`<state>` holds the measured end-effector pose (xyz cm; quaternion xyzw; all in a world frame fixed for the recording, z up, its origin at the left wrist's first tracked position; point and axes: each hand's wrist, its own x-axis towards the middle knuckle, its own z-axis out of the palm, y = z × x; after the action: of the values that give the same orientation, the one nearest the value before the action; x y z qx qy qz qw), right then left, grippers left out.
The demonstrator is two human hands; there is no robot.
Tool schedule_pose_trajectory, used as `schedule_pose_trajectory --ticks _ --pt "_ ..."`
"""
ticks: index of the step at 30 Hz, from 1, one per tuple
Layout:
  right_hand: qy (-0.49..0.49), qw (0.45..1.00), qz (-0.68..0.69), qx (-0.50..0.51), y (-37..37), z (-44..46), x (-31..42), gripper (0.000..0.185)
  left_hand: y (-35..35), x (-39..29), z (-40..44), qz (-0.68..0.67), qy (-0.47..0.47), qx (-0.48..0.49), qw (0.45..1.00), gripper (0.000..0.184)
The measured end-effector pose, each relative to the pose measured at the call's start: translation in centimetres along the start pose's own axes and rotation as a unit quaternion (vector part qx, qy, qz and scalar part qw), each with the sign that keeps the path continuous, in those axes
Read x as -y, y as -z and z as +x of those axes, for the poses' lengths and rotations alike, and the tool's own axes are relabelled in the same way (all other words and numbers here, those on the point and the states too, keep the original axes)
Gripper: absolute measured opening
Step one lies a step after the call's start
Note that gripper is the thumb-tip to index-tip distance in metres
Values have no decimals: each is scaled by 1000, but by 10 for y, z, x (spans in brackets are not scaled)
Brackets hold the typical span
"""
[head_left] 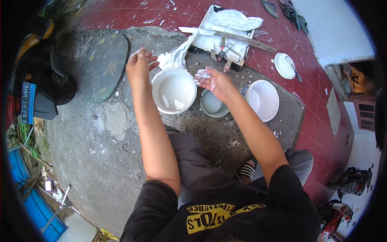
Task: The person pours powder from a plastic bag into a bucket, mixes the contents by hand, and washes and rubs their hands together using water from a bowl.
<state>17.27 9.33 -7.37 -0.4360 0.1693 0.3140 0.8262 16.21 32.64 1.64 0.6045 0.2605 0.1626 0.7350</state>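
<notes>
My left hand [141, 65] is raised above the left side of a white bucket [154, 97] of white paint-like liquid. Its fingers are loosely bent and apart, with nothing visible in them. On the other side of that bucket, my right hand [213, 82] is turned palm up with fingers spread; white smears cover fingers and palm. Below it sits a smaller grey pail [204, 109] of cloudy liquid, partly hidden by my hand and forearm. Another white bucket [275, 101], pale inside, stands right of my right wrist. Crumpled white plastic [175, 56] lies behind the first bucket.
At the back, a paint-smeared tray [209, 18] carries white plastic, a long wooden stick [246, 39] and paintbrushes [229, 58]. A white lid [284, 66] lies on red tiles. An oval dark board [105, 66] and a motorbike [52, 82] are at left. A person [358, 80] appears far right.
</notes>
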Motion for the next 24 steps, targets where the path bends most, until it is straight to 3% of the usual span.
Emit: schedule_pose_trajectory --ticks 1,6,8,9,11,14,15,16,18,19,21,22,24 --pt "-17 998 17 51 -9 2 -7 31 8 3 4 -10 21 -12 1000 36" --pt "-90 994 -38 50 -73 35 -78 26 23 -8 -2 -106 30 -26 994 34" --pt "-140 973 -164 -78 -73 72 -110 26 23 -17 -11 -118 34 -41 992 30" --pt "-148 972 -168 -73 -71 82 -118 26 24 -20 -17 -123 37 -38 991 29" --pt "-150 942 -218 -208 -68 103 -129 27 25 -31 -31 -124 41 -52 990 27" --pt "-83 949 -205 -225 -1 178 -185 28 29 -32 -41 -131 39 -55 989 26" --pt "-117 944 -205 -232 -16 167 -169 25 29 -28 -41 -128 51 -62 988 25" --pt "-116 945 -209 -224 -34 150 -152 25 30 -21 -40 -120 67 -62 989 23" --pt "-247 968 35 -32 -57 119 -117 19 31 6 -31 -115 106 -48 987 28" --pt "-248 967 60 8 -58 111 -106 15 29 17 -30 -121 99 -46 987 28" --pt "-239 966 80 54 -64 105 -83 13 22 30 -30 15 140 -86 986 33" --pt "-242 960 106 95 -70 94 -76 13 18 31 -36 14 136 -84 987 33" --pt "-257 956 127 62 -88 75 -60 14 4 31 -48 -6 200 -106 974 38"
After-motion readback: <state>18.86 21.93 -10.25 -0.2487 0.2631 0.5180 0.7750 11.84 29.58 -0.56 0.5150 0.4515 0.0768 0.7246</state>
